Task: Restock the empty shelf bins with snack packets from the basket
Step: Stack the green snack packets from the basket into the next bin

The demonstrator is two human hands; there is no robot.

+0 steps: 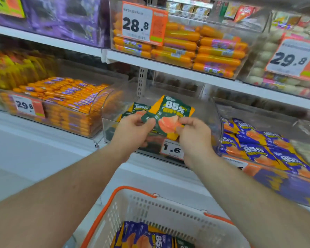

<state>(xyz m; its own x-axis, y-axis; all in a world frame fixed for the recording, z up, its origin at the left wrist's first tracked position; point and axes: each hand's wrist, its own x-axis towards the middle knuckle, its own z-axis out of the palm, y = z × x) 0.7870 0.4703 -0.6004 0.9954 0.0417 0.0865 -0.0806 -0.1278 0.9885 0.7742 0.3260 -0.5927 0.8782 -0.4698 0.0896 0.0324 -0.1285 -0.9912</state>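
Over the clear plastic shelf bin (217,122), my hands, left (131,131) and right (193,135), pinch green-and-orange foil snack packets (170,113) by their lower edges. I should lower them flat, labels forward, beside those already inside.

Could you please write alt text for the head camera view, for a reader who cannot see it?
Two bare hands, left hand and right hand, hold green snack packets over a nearly empty clear shelf bin. Below stands a white basket with orange handles, holding purple packets; neighbouring bins hold orange sausages and more purple packets.
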